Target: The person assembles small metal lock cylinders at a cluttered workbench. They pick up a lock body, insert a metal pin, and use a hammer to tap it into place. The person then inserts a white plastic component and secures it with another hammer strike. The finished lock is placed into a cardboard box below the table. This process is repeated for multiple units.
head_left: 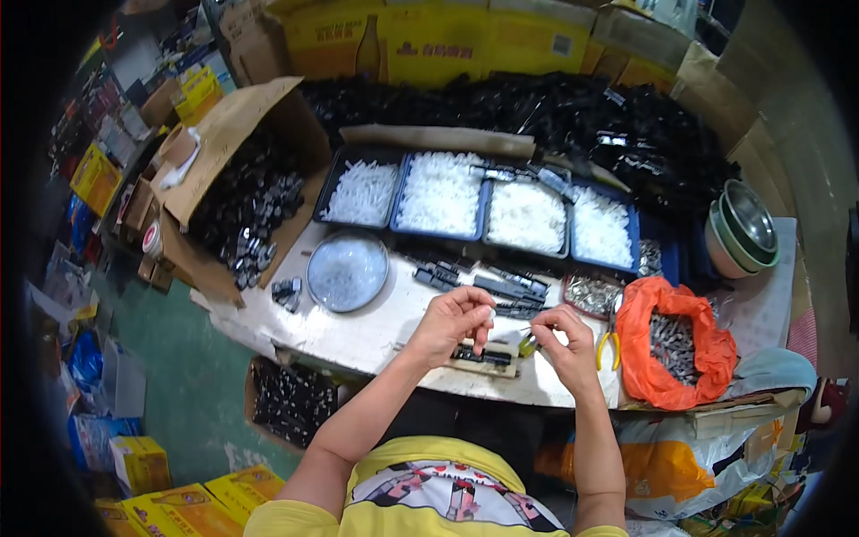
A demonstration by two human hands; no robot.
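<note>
My left hand (456, 320) hovers over the white worktable (376, 327), its fingertips pinched on a small white plastic piece (491, 313). My right hand (565, 342) sits close beside it, fingers closed on a small yellow-green tool (528, 344) with a thin metal tip. Under both hands lies a black part on a wooden jig (483, 357). More long black parts (501, 288) lie just beyond on the table.
Four blue trays of white pieces (488, 210) line the far side, a black parts heap (573, 116) behind. A round metal dish (347, 270) sits left, an orange bag of metal bits (671, 345) and yellow-handled pliers (608, 345) right, stacked bowls (743, 228) farther right, a cardboard box (242, 197) left.
</note>
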